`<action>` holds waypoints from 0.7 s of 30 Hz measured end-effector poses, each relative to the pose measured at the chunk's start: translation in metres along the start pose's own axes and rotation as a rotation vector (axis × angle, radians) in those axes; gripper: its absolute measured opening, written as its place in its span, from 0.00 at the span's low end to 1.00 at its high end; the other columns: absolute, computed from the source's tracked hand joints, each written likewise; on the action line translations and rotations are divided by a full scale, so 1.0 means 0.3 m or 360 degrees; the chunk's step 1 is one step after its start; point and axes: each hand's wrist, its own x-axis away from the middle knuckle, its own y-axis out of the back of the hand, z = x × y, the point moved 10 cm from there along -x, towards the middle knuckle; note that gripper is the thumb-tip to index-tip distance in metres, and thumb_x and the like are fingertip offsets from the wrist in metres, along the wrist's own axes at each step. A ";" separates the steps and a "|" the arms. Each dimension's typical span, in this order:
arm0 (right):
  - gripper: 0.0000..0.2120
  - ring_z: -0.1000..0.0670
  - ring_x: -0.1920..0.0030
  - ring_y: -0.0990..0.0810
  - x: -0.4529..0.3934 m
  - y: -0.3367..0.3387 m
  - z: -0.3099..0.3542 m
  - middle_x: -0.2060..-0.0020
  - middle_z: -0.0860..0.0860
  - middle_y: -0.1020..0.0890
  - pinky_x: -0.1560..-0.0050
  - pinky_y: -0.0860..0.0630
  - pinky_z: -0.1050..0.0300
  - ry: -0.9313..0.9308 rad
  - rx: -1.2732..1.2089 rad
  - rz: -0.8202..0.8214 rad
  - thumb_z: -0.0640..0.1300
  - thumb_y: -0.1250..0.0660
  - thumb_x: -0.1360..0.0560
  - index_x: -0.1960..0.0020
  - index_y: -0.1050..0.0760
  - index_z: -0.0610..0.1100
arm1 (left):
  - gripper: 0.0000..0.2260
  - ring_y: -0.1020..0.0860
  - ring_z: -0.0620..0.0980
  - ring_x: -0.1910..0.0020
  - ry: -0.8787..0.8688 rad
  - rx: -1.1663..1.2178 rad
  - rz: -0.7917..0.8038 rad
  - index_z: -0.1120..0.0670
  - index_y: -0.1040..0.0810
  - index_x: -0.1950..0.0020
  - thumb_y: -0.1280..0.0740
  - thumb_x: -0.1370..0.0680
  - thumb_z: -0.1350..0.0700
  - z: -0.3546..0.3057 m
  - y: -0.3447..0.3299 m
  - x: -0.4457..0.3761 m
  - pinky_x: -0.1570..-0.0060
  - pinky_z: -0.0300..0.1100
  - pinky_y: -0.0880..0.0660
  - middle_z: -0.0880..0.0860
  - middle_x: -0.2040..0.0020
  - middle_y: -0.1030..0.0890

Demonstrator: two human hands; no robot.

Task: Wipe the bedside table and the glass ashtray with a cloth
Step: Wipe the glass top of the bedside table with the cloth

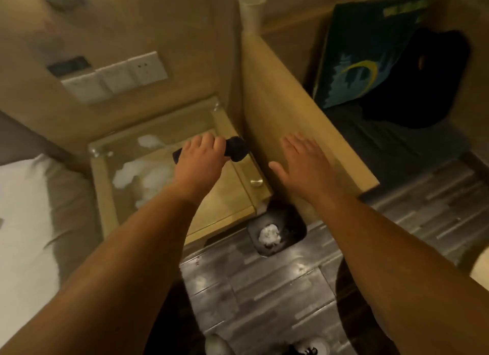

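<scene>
The bedside table (227,201) is yellow wood under a glass top, at centre left, with white glare patches on the glass. My left hand (198,160) hovers over its far right part, closed around a dark bunched cloth (237,149) that sticks out on both sides of the fist. My right hand (304,161) is open with fingers spread, palm down, in front of the wooden partition (277,103) to the right of the table. I cannot make out a glass ashtray in this blurred view.
A dark waste bin (291,230) holding crumpled white paper stands on the grey floor by the table's near right corner. A white bed (23,209) lies left. Wall switches (113,76) sit behind the table. Beyond the partition lie a blue cushion (357,63) and a black bag (423,90).
</scene>
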 end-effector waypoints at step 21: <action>0.32 0.44 0.25 0.44 -0.515 -0.641 0.755 0.25 0.44 0.38 0.26 0.52 0.48 0.0801 0.0060 0.0426 0.61 0.47 0.21 0.25 0.42 0.42 | 0.10 0.28 0.55 0.62 0.0934 0.0098 0.0125 0.58 0.28 0.49 0.33 0.24 0.53 0.868 -0.352 0.428 0.64 0.46 0.35 0.57 0.58 0.25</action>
